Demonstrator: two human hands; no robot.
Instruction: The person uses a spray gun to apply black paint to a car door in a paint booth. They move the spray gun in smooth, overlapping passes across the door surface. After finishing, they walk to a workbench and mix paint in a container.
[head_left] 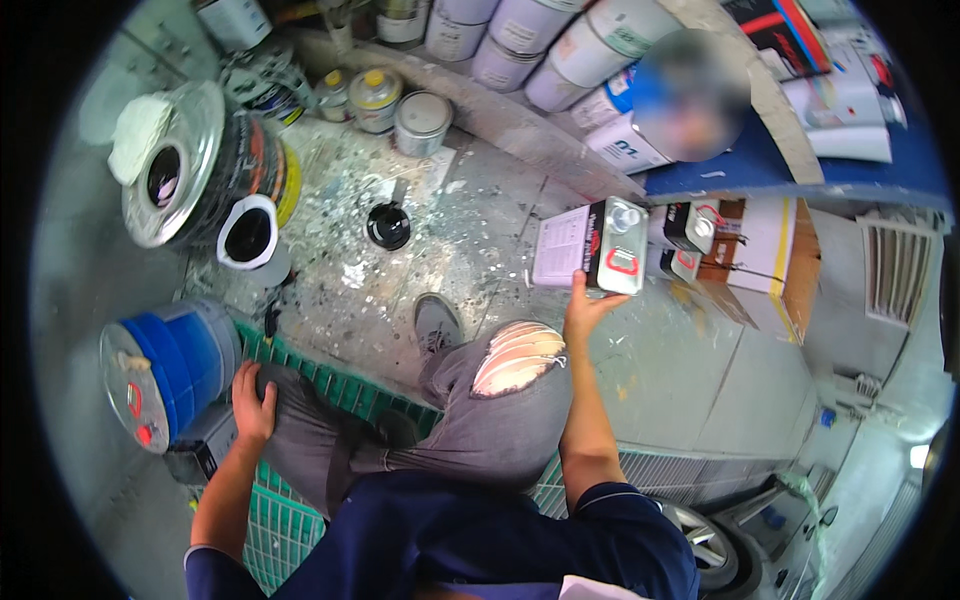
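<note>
At the right, my right hand [591, 312] grips the near end of a rectangular metal can [622, 245] with a black and white label, a silver top, a cap and a red ring. One finger lies up its labelled side; the others reach beneath the edge, partly hidden. Right behind it stand smaller black and silver cans [687, 227], beside an open cardboard box [775, 250]. My left hand [254, 400] rests on my left knee, fingers apart, with nothing in it.
A large drum [215, 165] holds a white cup [262, 262] of dark liquid against its side. A dark round pot [389, 226] sits on the paint-spattered floor. Blue pail [190, 350] at left; tins [423, 120] and stacked paint cans [530, 25] line the back. Green grating [285, 520] lies below me.
</note>
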